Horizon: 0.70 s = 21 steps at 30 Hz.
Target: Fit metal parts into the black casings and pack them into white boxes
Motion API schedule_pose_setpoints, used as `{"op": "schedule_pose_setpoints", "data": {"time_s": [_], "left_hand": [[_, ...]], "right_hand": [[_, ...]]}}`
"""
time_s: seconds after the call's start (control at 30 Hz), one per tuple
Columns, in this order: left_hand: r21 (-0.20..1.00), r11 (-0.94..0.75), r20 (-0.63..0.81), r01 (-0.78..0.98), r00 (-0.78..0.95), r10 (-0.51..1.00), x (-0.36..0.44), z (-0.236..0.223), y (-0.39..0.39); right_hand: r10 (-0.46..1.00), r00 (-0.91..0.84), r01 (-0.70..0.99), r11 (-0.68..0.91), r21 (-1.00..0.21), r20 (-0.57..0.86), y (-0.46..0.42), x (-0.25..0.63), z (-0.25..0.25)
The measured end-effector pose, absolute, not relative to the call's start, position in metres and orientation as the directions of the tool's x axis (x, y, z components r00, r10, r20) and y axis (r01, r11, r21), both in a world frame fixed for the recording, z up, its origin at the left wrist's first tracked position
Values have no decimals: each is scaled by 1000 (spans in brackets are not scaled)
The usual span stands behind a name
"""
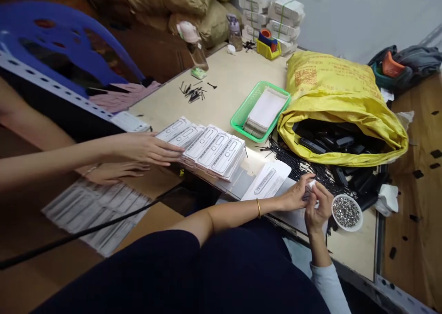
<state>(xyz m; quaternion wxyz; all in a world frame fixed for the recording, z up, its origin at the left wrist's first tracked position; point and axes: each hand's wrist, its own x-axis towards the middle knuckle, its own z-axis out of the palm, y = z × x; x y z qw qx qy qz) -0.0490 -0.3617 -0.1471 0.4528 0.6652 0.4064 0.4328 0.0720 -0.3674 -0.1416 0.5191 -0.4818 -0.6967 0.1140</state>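
Observation:
My left hand, with a gold bangle on the wrist, and my right hand, in a grey sleeve, meet over the table's near edge. Both pinch a small white piece between their fingertips. Just right of my right hand stands a white bowl full of tiny metal bits. A white printed card lies just left of my left hand. Thin black sticks are strewn behind my hands.
A co-worker's two hands reach in from the left onto a row of white packets. Further back are a green tray of white cards, a yellow sack of black parts, and stacked white boxes.

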Motion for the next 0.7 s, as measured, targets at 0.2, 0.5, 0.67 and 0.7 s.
{"op": "schedule_pose_setpoints", "data": {"time_s": [0.2,0.5,0.67,0.7], "left_hand": [[904,-299,185,306,350,918,-54,-140,-354],[447,224,173,866,-329,928,-261,-13,-356],[163,537,177,828,-559,810,-374,-27,-367],[166,505,140,847,-527,838,-385,-38,-369]], "right_hand": [[838,16,506,464,-727,546,-370,69,-150],[989,106,402,51,-914,102,-352,94,-161],[997,4,492,60,-869,71,-355,92,-159],[998,10,498,54,-866,68,-356,91,-156]]}}
